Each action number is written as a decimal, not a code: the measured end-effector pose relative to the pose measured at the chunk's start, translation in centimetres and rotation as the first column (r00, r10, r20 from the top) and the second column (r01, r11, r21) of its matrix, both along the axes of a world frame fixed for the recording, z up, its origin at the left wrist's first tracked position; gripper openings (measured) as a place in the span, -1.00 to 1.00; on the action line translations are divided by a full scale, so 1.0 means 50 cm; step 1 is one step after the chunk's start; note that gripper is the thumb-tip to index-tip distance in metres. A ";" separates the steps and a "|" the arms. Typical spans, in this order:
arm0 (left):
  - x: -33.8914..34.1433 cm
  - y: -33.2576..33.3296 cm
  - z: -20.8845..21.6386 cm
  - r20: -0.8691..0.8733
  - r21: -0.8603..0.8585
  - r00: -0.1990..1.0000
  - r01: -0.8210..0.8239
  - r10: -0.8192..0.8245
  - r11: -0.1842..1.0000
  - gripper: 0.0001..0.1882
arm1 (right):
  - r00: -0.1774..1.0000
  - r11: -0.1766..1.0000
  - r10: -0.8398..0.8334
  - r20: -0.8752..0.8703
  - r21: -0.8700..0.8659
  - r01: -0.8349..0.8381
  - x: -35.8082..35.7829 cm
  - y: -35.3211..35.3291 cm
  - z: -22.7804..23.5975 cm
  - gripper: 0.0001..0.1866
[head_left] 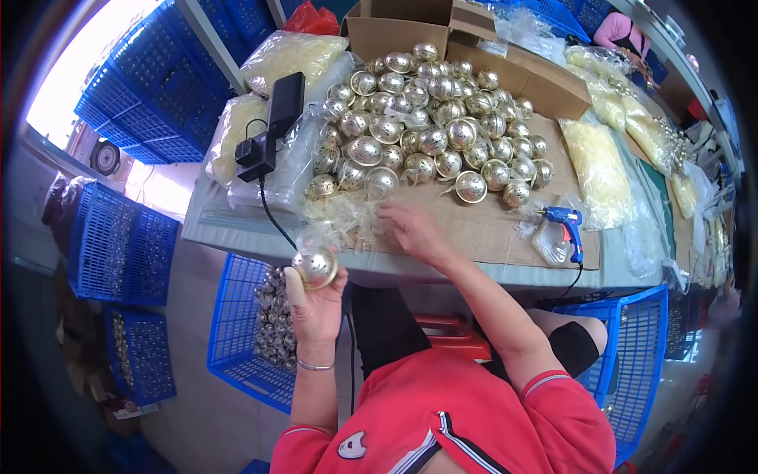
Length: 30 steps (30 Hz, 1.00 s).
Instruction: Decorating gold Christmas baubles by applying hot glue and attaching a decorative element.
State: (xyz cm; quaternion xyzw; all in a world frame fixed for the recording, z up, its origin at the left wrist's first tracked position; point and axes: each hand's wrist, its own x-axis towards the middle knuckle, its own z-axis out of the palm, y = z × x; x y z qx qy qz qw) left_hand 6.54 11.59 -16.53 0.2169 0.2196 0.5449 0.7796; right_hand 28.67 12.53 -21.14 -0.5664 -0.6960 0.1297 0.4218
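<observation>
Left hand grips a gold ball ornament left of centre, best held lightly; right hand curls mid-frame by plastic film, grip unclear.

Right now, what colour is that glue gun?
The glue gun is blue with an orange-red trigger, best seen in the head view.

Pale floor, bright opening upper left

Head-worn fisheye view, steeply downward
</observation>
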 end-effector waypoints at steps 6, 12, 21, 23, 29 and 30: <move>0.060 -0.037 -0.017 0.036 -0.051 0.963 0.268 -0.266 0.962 -0.51 | 0.947 0.974 -0.215 -0.239 -0.129 0.188 0.064 -0.077 0.076 -0.74; 0.146 -0.079 -0.022 0.033 -0.102 0.889 0.458 -0.457 0.883 -0.56 | 0.262 0.832 -0.321 -0.910 -0.403 -0.381 0.115 -0.208 0.089 -0.65; 0.242 -0.128 -0.056 -0.144 -0.200 0.729 0.641 -0.669 0.741 -0.63 | 0.385 0.923 -0.376 -0.843 -0.378 0.073 0.177 -0.315 0.091 -0.92; 0.255 -0.145 -0.069 -0.127 -0.257 0.722 0.639 -0.681 0.725 -0.62 | 0.564 0.926 -0.369 -0.739 -0.346 0.153 0.190 -0.327 0.119 -0.92; 0.276 -0.192 -0.082 -0.206 -0.293 0.691 0.632 -0.693 0.717 -0.61 | 0.885 0.928 -0.368 -0.285 -0.164 0.333 0.196 -0.368 0.118 -0.94; 0.279 -0.196 -0.079 -0.207 -0.295 0.691 0.631 -0.692 0.718 -0.61 | 0.904 0.931 -0.363 -0.226 -0.121 0.344 0.192 -0.374 0.117 -0.94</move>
